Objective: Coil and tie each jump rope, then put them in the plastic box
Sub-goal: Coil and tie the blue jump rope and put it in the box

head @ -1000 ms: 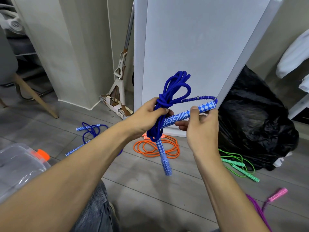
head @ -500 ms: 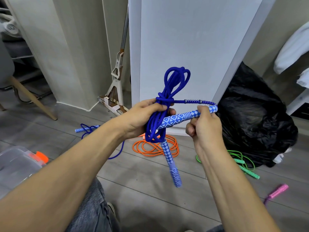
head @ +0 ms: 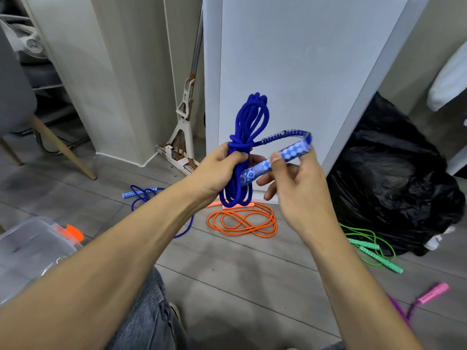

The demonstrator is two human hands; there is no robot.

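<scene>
Left hand point(head: 217, 170) grips the coiled blue jump rope point(head: 250, 122) at its wrapped waist, fingers curled round the strands, in front of the white panel point(head: 290, 59); right hand point(head: 298, 180) pinches the patterned handle point(head: 278, 160) between thumb and forefinger, its near end against the coil. Cord looks soft, light and floppy, so the loops will likely slump if the waist is released (the handle is the only stiff part); best held at that waist while the handle steers the tail. Orange rope point(head: 242, 221) lies at the panel's foot; plastic box point(head: 30, 243) sits well left of the panel
</scene>
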